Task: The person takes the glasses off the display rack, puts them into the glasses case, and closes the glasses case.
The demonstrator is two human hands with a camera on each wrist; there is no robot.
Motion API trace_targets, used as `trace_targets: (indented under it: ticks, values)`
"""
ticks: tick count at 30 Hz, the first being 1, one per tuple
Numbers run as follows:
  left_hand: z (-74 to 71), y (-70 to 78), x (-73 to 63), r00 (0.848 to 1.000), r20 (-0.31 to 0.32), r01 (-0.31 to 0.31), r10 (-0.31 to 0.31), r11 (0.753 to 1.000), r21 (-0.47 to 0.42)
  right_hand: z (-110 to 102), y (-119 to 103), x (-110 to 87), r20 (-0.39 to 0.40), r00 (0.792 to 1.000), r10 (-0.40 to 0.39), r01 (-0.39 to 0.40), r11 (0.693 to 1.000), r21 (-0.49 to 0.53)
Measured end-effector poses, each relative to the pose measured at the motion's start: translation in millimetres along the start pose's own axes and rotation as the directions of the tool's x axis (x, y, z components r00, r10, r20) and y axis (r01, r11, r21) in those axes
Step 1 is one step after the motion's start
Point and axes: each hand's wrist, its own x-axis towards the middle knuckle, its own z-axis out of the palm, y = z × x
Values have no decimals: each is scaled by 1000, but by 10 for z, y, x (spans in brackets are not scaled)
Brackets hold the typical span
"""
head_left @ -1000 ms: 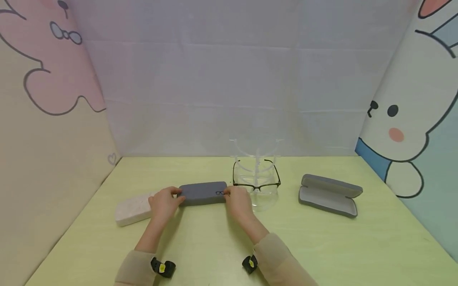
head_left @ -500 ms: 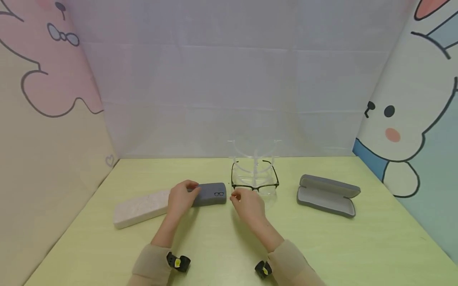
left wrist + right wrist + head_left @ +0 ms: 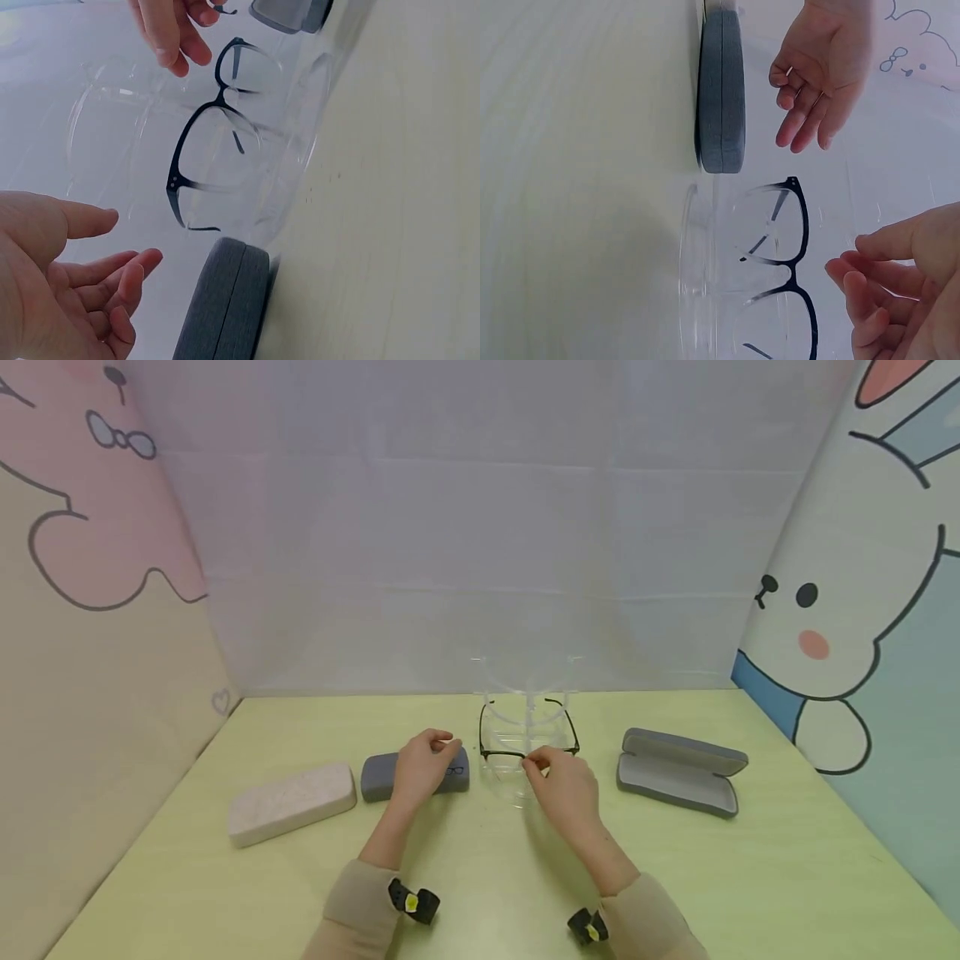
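Black-framed glasses (image 3: 501,754) with half-rim frames rest on a clear plastic display stand (image 3: 529,703), lenses facing me. My right hand (image 3: 567,787) hovers before them, fingers loosely bent; the right wrist view shows a gap between this hand (image 3: 911,281) and the glasses (image 3: 805,225). Over a closed grey glasses case (image 3: 379,777) passes my left hand (image 3: 420,770), its fingers relaxed and holding nothing. In the left wrist view this hand (image 3: 71,289) is apart from both the case (image 3: 225,300) and the glasses (image 3: 183,142).
A closed whitish glasses case (image 3: 292,803) lies left of the grey one. On the right, another grey glasses case (image 3: 678,781) lies with its lid up. A pale curtain (image 3: 420,527) hangs behind the yellow-green table (image 3: 480,877), with cartoon panels on both sides.
Both hands have let go of the closed grey case and moved right. The right hand has come in front of the glasses; the left has passed over the case. The view has shifted slightly.
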Motion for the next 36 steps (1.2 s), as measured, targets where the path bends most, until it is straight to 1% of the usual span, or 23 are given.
trace_targets:
  ticks: [6,8,12,14,18,22,26,29,32,36]
  values:
    - [181,133,4,999,19,46,-46,998,-31,-137,142,71,-50,998,33,-33,999,4]
    - [221,178,11,999,21,49,-48,998,-35,-194,192,95,-72,996,52,-52,999,6]
    - [249,234,37,999,7,50,-49,998,-32,-298,292,147,-103,989,104,-102,994,27]
    - [239,232,47,999,2,51,-51,999,-18,-323,347,167,-96,987,133,-130,991,37]
    - [209,190,56,998,30,59,-59,998,-15,-325,446,191,-38,981,190,-187,980,64]
    - [219,162,42,996,67,57,-56,998,-12,-315,530,212,50,968,245,-249,962,110]
    - [236,170,17,995,83,52,-54,998,19,-295,586,231,117,955,272,-289,942,170]
    - [246,171,23,994,92,52,-55,998,36,-258,625,242,163,942,293,-324,920,220]
    - [258,161,36,994,100,51,-55,998,44,-220,660,252,195,929,314,-359,894,269]
    - [256,144,40,994,87,62,-65,997,47,-189,679,263,209,925,318,-371,878,303]
